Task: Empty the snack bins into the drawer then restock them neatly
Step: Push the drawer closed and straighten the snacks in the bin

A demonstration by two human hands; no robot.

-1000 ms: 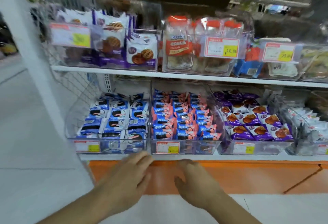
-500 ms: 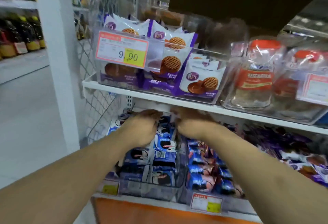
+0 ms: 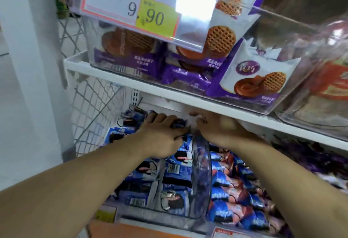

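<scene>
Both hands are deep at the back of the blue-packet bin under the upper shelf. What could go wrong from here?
1. The left hand and right hand work close under the upper shelf; lifting could knock knuckles or jolt the purple waffle bin above.
2. The blue cookie packets lie loose, so pulling the clear bin by its back may spill some.
3. Fingertips are blurred, so grip is uncertain.

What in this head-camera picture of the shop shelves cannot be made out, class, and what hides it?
- Left hand: fingertips hidden among the blue snack packets; its grip unclear.
- Right hand: fingers blurred and tucked under the upper shelf.
- Price tag: small print blurred, top cut by the frame edge.
- Lower bin labels: cut off by the bottom edge.
- Drawer: not in view.
</scene>
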